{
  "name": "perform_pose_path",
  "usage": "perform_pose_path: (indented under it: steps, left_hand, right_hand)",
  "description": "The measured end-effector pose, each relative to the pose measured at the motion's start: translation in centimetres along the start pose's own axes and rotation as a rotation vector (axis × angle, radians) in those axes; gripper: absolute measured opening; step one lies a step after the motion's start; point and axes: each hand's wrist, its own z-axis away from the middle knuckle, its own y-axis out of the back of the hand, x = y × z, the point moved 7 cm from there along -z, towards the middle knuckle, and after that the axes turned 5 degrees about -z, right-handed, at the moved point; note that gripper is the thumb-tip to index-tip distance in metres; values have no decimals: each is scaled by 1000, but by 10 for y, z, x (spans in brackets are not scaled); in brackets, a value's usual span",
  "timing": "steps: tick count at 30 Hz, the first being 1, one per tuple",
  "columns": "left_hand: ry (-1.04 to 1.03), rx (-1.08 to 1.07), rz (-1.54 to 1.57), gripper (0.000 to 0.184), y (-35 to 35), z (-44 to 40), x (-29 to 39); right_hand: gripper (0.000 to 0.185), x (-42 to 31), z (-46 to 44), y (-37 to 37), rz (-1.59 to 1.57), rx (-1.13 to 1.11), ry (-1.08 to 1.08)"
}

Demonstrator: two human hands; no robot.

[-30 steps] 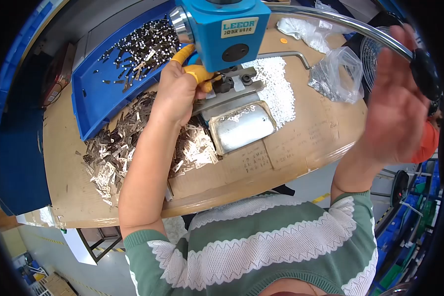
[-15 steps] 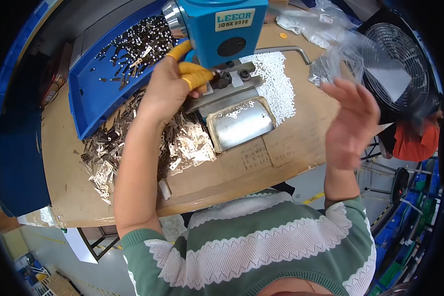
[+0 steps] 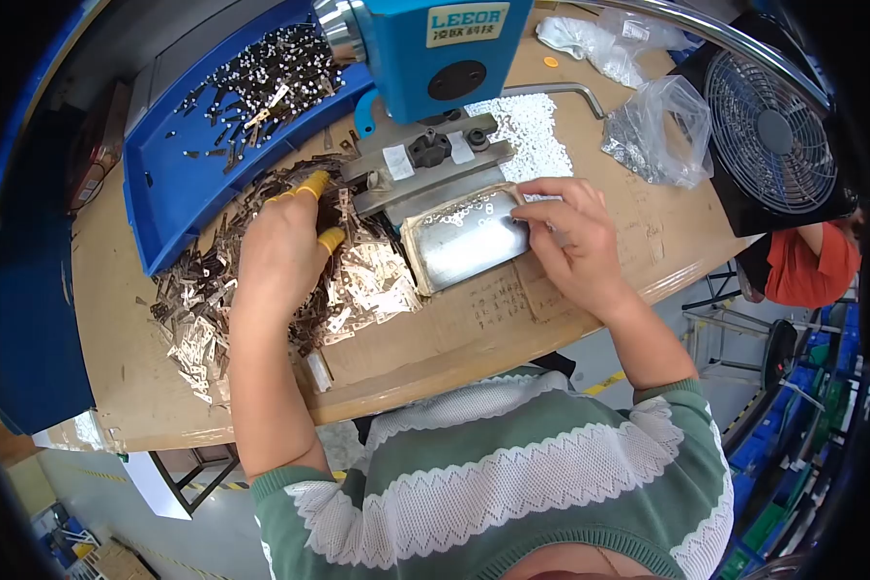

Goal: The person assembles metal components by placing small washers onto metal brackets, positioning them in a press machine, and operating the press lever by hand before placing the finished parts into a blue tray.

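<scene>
My left hand [image 3: 282, 246], with yellow wraps on its fingers, reaches over a pile of small flat coppery metal strips [image 3: 369, 285]. Thumb and fingers are apart, and no strip shows between them. My right hand [image 3: 578, 240] is at the right edge of a shiny metal plate [image 3: 469, 253] with a taped border. Its thumb and fingertips are pinched together; whatever they hold is too small to make out. Small whitish rings [image 3: 451, 217] lie along the plate's upper part. Behind it, a steel fixture [image 3: 433, 153] sits under the blue press [image 3: 466, 63].
A blue tray [image 3: 176, 215] at the left holds dark strips with white tips. Small white pieces [image 3: 543, 130] are heaped right of the fixture, near a bent metal bar [image 3: 575, 89]. Plastic bags [image 3: 662, 135] and a black fan [image 3: 773, 130] stand right. Another person's orange clothing [image 3: 822, 271] shows beyond.
My left hand has left the fixture and moved left and down to the strip pile. My right hand has come in from the right to the plate's edge.
</scene>
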Motion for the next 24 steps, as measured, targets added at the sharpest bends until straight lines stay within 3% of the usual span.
perform_pose_path:
  steps: [6, 9, 12, 14, 17, 21, 24]
  left_hand:
    - [-159, 179, -121, 19, -1, 2, 16]
    - [-101, 175, -120, 26, 1, 1, 19]
    - [-124, 398, 4, 31, 14, 4, 13]
    - [6, 311, 210, 33, 19, 2, 4]
    - [57, 263, 561, 34, 14, -1, -2]
    - [52, 229, 982, 41, 4, -5, -3]
    - [53, 134, 1255, 45, -2, -6, 1]
  right_hand:
    - [28, -26, 0, -3, 121, 20, 79]
    - [33, -37, -3, -8, 225, 18, 165]
    - [27, -44, 5, -13, 282, 5, 353]
    - [19, -50, 12, -16, 269, 37, 521]
    - [16, -44, 0, -22, 11, -109, 464]
    - [11, -26, -39, -28, -176, -176, 106]
    - [14, 2, -77, -35, -517, -32, -252]
